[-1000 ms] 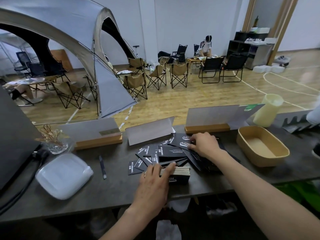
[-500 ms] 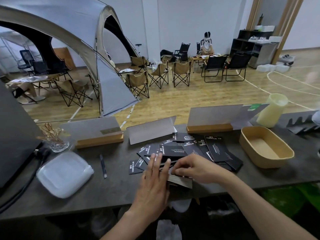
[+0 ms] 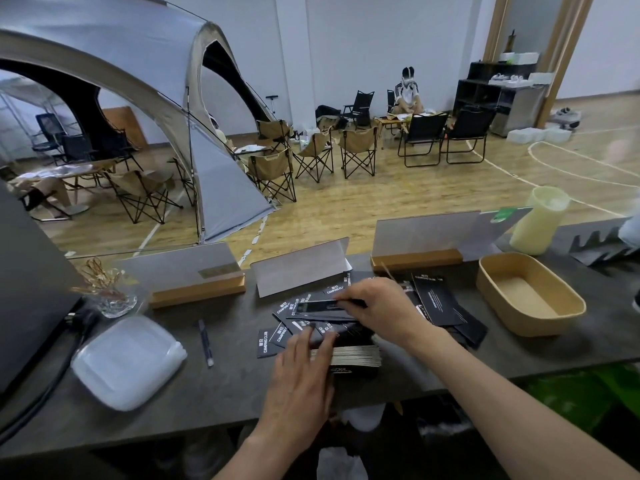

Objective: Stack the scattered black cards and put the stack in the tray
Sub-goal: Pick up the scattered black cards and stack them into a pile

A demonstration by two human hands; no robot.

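Black cards (image 3: 437, 301) with white print lie scattered on the dark table (image 3: 221, 386), in front of me. A thick stack of cards (image 3: 356, 355) stands near the table's front edge. My left hand (image 3: 300, 379) rests on the stack's left end with straight fingers. Just beyond the stack, my right hand (image 3: 377, 306) pinches a black card (image 3: 318, 306) held a little above the scattered ones. The tan tray (image 3: 568, 308) stands empty to the right.
A white lidded container (image 3: 128, 362) and a pen (image 3: 205, 342) lie at the left, beside a glass dish (image 3: 110, 299). Three sign holders, one at the middle (image 3: 301, 268), line the back edge. A pale yellow cup (image 3: 540, 226) stands behind the tray.
My right hand left the stack, moved away from me and lifted one black card off the scattered pile. My left hand stayed on the stack.
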